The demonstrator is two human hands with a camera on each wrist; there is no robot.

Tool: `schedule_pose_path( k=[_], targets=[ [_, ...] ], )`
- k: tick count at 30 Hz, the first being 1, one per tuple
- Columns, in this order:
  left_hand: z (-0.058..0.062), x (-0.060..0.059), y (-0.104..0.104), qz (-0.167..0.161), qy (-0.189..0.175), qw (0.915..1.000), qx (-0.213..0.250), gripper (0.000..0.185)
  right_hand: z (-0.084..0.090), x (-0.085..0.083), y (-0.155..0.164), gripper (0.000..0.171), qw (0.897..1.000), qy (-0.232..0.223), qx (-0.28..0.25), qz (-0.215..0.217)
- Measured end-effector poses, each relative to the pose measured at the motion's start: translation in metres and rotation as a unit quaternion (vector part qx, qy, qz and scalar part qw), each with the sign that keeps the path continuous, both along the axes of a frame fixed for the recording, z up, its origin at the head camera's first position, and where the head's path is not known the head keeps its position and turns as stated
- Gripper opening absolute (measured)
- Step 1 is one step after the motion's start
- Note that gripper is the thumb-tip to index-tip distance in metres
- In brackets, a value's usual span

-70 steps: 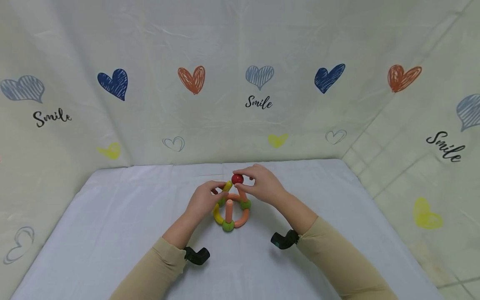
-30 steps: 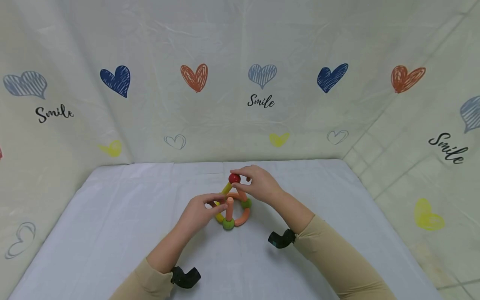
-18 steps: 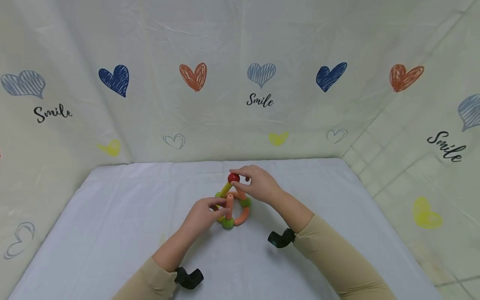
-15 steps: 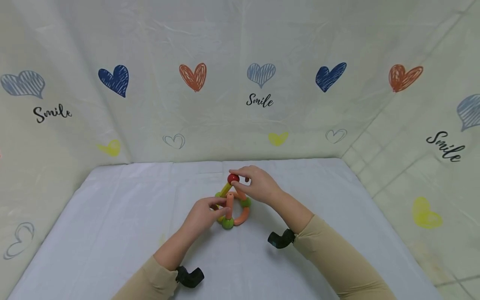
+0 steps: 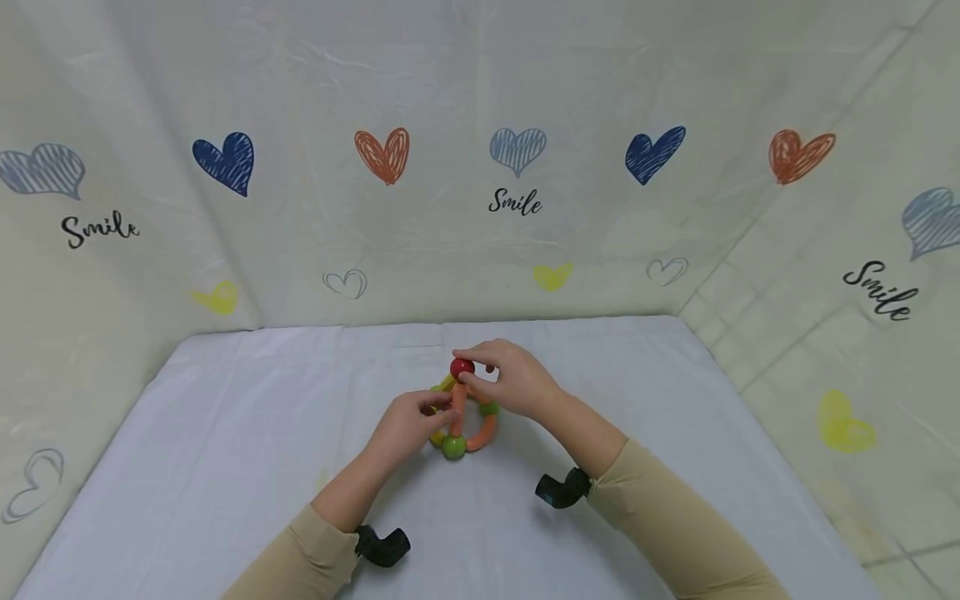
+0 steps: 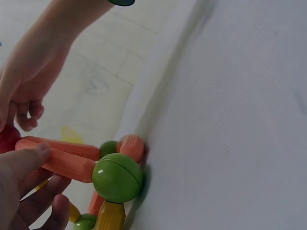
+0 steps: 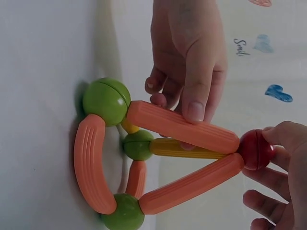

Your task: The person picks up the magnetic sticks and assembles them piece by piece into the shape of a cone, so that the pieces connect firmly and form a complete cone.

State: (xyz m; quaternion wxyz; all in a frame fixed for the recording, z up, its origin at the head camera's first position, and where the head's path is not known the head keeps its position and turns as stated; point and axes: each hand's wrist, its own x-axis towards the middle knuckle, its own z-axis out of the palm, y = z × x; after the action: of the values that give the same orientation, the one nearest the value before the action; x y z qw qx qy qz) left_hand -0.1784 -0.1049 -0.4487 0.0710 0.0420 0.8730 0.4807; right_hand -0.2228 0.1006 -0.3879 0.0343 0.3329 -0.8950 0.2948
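Observation:
A small frame of magnetic sticks and balls stands on the table. Its base is a ring of curved orange sticks (image 7: pixel 88 163) and yellow ones, joined by green balls (image 5: pixel 453 447). My right hand (image 5: pixel 517 379) pinches a red ball (image 7: pixel 255 149) at the top between thumb and fingers. Three straight sticks lean up to that ball: a yellow stick (image 7: pixel 163 147), a far orange stick (image 7: pixel 192 184) and a near orange stick (image 7: pixel 180 127). The near one is pinched by my left hand (image 5: pixel 401 425), its upper end right at the red ball.
A white cloth (image 5: pixel 240 450) covers the table. Behind it hangs a pale sheet (image 5: pixel 450 250) printed with hearts and "Smile". Black wrist cameras (image 5: pixel 382 546) jut from both sleeves.
My left hand has left the yellow stick and taken hold of the near orange stick. The red ball, in my right hand, has come left and nearer, onto that stick's top.

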Motion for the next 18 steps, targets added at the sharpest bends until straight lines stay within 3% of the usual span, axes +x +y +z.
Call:
schedule_pose_path(
  k=[10, 18],
  targets=[
    [-0.002, 0.003, -0.001, 0.002, 0.006, 1.0, 0.003, 0.031, -0.007, 0.004, 0.001, 0.039, 1.0, 0.01, -0.009, 0.021],
    [-0.006, 0.008, -0.005, 0.0, 0.016, 0.9998, -0.014, 0.032, -0.016, 0.009, 0.003, 0.045, 1.0, -0.001, -0.019, 0.011]
  ],
)
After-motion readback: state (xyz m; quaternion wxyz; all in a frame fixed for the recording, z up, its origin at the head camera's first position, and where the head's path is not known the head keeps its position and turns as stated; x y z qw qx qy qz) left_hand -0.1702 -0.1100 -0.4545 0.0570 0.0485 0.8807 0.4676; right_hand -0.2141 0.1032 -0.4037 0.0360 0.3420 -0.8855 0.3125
